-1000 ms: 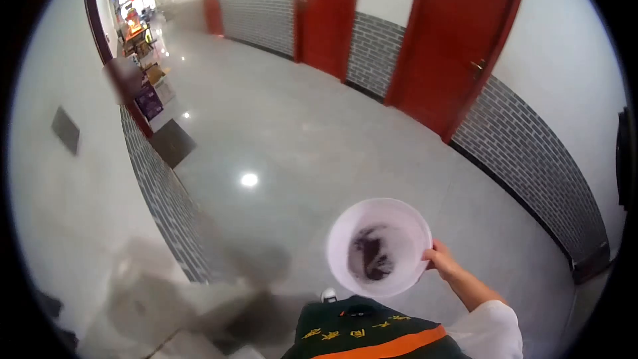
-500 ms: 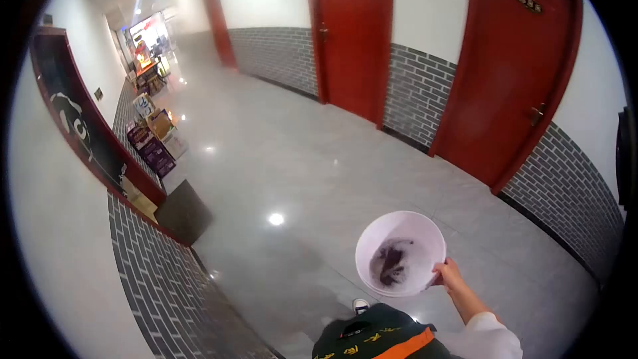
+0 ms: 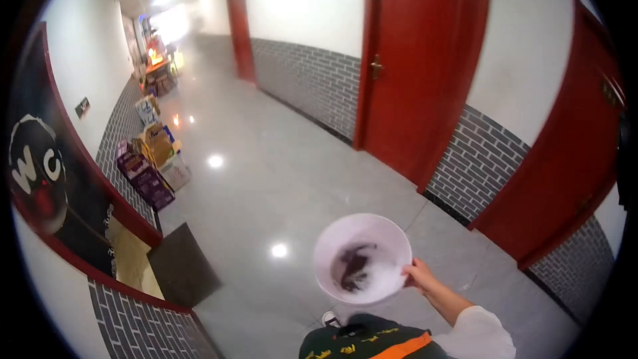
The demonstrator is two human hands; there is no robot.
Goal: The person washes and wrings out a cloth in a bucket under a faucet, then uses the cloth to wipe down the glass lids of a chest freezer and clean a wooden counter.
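While dark, frothy matter (image 3: pixel 353 268) lies inside, the right grip (image 3: pixel 416 274) clamps the bucket (image 3: pixel 389 252) by its rim — round, pale, smooth.

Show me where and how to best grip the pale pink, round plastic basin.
Best gripped, I'd say, by the rim on its right side, coming from the right, where the bare right hand already pinches it. The pale pink, round plastic basin has its wide mouth facing up, so the edge offers a graspable lip clear of the dark, foamy contents.
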